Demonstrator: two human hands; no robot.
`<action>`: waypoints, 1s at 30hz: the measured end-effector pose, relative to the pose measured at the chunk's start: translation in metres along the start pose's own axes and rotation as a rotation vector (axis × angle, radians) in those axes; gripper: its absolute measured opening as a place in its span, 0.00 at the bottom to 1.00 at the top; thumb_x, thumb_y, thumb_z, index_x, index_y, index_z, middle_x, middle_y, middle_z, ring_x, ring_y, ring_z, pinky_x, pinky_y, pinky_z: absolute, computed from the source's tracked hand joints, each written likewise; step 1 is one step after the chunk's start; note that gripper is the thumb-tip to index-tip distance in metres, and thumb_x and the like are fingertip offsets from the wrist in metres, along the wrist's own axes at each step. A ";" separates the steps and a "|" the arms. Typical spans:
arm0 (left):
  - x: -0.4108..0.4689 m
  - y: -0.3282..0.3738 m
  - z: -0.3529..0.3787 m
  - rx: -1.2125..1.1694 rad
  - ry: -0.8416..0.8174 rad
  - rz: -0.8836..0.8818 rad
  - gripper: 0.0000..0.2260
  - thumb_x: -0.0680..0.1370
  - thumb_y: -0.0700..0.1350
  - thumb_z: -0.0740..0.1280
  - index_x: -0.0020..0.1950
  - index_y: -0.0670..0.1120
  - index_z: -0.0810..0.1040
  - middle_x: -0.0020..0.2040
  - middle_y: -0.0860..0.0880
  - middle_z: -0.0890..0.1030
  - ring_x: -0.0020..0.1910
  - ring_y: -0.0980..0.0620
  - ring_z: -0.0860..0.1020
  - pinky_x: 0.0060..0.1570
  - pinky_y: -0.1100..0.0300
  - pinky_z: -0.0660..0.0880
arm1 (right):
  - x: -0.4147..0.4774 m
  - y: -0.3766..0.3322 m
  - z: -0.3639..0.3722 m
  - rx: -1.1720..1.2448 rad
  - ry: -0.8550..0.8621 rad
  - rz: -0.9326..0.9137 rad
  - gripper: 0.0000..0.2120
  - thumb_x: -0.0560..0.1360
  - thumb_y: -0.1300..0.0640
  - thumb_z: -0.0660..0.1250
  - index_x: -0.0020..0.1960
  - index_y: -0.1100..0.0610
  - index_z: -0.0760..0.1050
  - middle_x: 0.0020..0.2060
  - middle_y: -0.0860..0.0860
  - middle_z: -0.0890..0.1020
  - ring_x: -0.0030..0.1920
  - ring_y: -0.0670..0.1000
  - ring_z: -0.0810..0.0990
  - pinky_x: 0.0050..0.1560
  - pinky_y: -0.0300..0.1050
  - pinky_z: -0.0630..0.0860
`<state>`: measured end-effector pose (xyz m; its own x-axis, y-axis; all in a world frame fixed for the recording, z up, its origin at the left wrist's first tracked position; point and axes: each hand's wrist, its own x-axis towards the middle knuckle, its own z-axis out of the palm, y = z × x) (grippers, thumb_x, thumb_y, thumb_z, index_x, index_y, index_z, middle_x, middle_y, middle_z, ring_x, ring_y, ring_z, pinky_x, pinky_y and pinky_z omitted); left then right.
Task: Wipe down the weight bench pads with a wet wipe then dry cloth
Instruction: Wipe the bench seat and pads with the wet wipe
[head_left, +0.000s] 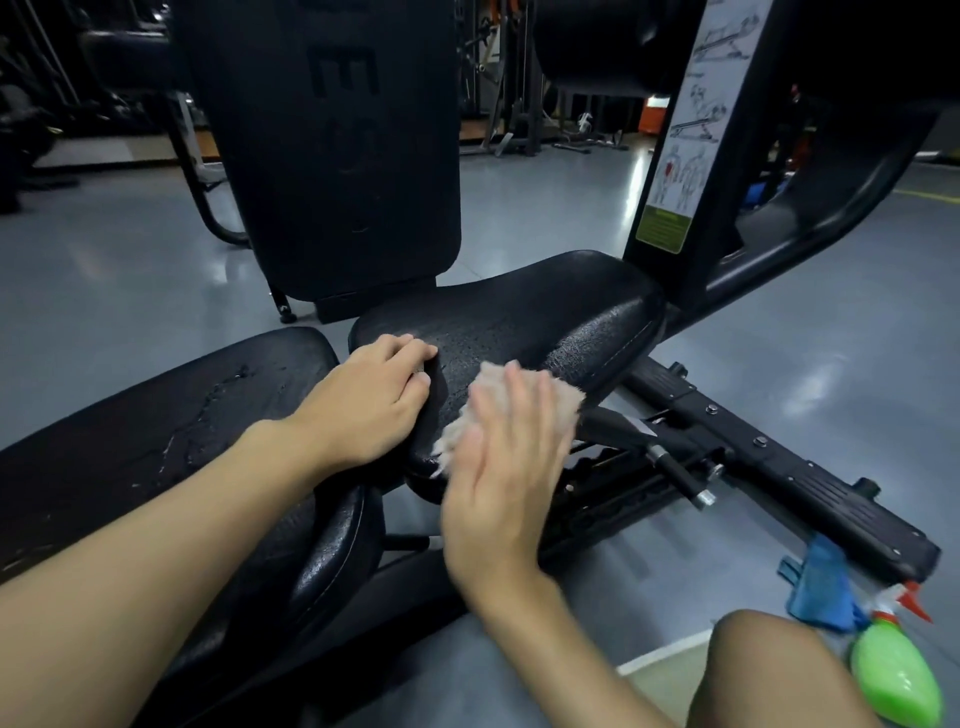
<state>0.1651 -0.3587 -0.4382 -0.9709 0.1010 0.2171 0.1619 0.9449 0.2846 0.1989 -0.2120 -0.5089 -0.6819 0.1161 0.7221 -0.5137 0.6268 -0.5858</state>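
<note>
1. On the black cracked-vinyl seat pad (519, 312) of the bench, the right hand (498, 478) presses a pale pink fluffy cloth (485, 387) down, fingers straight and flat.
2. The left hand (369, 400) grips the pad's near edge, fingers curled over it.
3. A blue cloth (821, 587) and a green spray bottle (893, 680) lie on the grey floor (779, 364).

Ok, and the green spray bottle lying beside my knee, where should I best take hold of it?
Take the green spray bottle round its narrow neck, just under the red trigger, coming from above. It lies on its side on the floor with the head pointing away, so the neck is exposed, and the body looks too wide for a sure grip.
</note>
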 end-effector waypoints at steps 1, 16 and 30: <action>0.000 0.003 -0.001 0.030 0.004 -0.008 0.18 0.83 0.50 0.53 0.72 0.52 0.67 0.69 0.50 0.69 0.69 0.47 0.67 0.66 0.50 0.66 | -0.007 -0.004 0.000 -0.002 -0.018 -0.023 0.22 0.82 0.54 0.50 0.69 0.57 0.75 0.75 0.55 0.67 0.78 0.55 0.56 0.75 0.63 0.52; 0.005 0.017 -0.001 0.137 -0.007 -0.061 0.12 0.82 0.53 0.51 0.61 0.51 0.67 0.58 0.50 0.69 0.60 0.42 0.68 0.58 0.45 0.67 | 0.085 0.057 -0.016 0.104 -0.048 0.477 0.29 0.81 0.45 0.44 0.81 0.49 0.48 0.79 0.52 0.37 0.78 0.50 0.34 0.78 0.53 0.38; 0.094 0.036 -0.021 0.047 -0.254 -0.025 0.32 0.65 0.77 0.55 0.67 0.68 0.61 0.71 0.54 0.66 0.65 0.49 0.71 0.64 0.41 0.69 | 0.138 0.088 -0.045 -0.329 -0.249 0.475 0.26 0.83 0.47 0.46 0.80 0.44 0.44 0.80 0.57 0.43 0.79 0.56 0.45 0.77 0.60 0.45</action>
<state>0.0836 -0.3217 -0.3876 -0.9886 0.1471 -0.0330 0.1350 0.9609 0.2417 0.0831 -0.1065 -0.4446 -0.9174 0.2824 0.2804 0.0355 0.7599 -0.6491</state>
